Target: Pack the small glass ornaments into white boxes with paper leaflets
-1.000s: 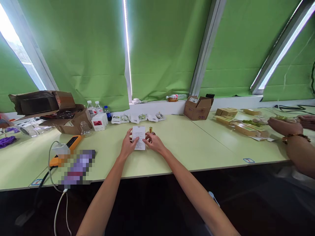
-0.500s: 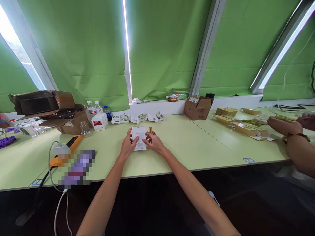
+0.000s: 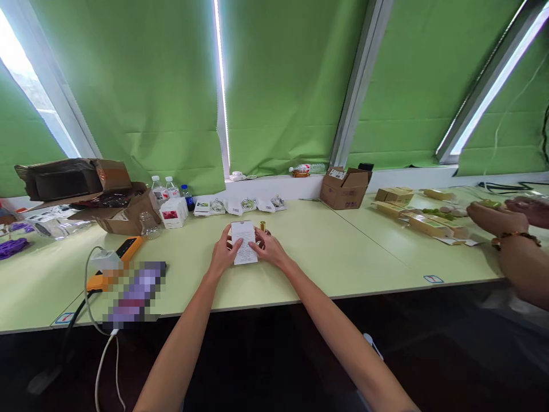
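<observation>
A small white box with printed text (image 3: 244,242) sits on the pale green table (image 3: 326,252), held between both my hands. My left hand (image 3: 223,254) grips its left side with the thumb on its face. My right hand (image 3: 268,250) holds the right side, fingers curled on it. Just behind the box stands a small bottle with a gold cap (image 3: 262,226), partly hidden by my right hand.
A torn cardboard box (image 3: 124,212), water bottles (image 3: 165,187) and small white packets (image 3: 240,205) lie at the back left. A brown carton (image 3: 345,187) stands right of centre. An orange device with a cable (image 3: 114,263) lies left. Another person's hands (image 3: 504,220) work over tan boxes (image 3: 429,224) at the right.
The white box has tilted and shifted slightly right between my hands. The other person's hands at the right have moved a little.
</observation>
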Demonstrator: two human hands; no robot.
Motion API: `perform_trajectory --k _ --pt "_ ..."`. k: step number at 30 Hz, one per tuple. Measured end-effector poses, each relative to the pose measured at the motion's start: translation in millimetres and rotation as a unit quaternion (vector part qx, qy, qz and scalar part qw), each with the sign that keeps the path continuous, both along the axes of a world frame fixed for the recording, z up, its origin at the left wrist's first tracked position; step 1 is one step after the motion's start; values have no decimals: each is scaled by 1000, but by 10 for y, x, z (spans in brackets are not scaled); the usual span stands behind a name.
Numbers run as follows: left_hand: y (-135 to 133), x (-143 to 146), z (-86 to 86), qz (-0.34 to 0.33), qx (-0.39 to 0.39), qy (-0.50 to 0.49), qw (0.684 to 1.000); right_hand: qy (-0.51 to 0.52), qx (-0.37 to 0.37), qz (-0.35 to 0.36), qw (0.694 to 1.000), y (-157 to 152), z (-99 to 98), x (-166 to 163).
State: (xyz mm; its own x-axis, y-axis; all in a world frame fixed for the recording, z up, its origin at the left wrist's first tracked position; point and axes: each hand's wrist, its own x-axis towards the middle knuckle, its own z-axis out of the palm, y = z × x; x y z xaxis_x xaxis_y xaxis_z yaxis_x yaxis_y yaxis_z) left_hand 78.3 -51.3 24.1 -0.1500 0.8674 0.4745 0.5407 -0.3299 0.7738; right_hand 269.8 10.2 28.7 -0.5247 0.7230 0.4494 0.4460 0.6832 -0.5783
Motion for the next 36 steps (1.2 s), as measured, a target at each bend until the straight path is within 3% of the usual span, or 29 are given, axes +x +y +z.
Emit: perform_trajectory --k 36 --pt "-34 28 9 -22 -12 -19 999 6 -21 6 1000 4 -3 11"
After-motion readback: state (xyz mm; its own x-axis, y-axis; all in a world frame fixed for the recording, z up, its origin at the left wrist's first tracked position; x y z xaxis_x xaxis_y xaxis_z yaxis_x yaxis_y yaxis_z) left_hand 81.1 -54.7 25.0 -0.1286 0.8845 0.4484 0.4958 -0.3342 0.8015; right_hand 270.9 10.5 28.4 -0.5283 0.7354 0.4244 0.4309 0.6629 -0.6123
